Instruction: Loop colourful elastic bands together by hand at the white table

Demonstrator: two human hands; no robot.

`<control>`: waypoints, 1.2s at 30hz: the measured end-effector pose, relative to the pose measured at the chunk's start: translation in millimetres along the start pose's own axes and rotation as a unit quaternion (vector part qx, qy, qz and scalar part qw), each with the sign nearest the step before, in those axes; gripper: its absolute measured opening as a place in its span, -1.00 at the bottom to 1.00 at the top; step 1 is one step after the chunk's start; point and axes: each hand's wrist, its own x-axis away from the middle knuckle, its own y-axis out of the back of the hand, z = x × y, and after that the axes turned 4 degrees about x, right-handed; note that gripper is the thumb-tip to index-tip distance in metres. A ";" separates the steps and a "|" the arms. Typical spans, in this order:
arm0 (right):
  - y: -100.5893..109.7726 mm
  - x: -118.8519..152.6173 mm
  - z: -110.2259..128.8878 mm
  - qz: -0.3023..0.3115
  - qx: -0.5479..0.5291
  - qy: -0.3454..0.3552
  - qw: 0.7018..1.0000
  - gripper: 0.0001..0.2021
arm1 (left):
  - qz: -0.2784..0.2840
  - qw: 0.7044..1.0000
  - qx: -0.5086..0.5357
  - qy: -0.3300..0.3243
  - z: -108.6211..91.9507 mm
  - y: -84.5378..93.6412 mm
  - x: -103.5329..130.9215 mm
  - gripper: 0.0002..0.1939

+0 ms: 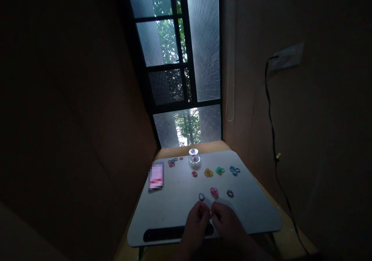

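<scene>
My left hand (pixel 199 218) and my right hand (pixel 225 217) meet over the near side of a white folding table (pixel 171 206). Fingertips of both are pinched together around something small and yellowish, too dark and small to name. Just beyond them lie a purple band (pixel 201 196), a pink bunch of bands (pixel 214 192) and a dark band (pixel 230 194). Farther back, small bands sit grouped by colour: red (pixel 194 174), yellow (pixel 208 172), green (pixel 220 170) and blue (pixel 235 170).
A clear plastic container (pixel 194 159) stands near the table's far edge, with a mixed bunch of bands (pixel 172 162) to its left. A blurred pink card or packet (pixel 156 176) lies at the left. A dark slot (pixel 164 234) runs along the near edge. A black cable (pixel 273 137) hangs right.
</scene>
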 end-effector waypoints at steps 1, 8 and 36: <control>-0.2 0.1 -0.1 0.000 0.001 -0.003 1.000 -0.89 | 0.001 1.000 -0.009 -0.001 1.3 -0.2 0.4 -0.76; -2.5 -0.6 -2.7 0.008 0.018 -0.001 1.000 -0.87 | 0.002 0.999 -0.037 -0.012 5.6 0.2 0.0 -0.78; -0.9 0.5 -2.1 0.008 0.006 -0.004 1.000 -0.90 | -0.020 0.999 -0.042 0.004 -1.5 -4.1 2.6 -0.69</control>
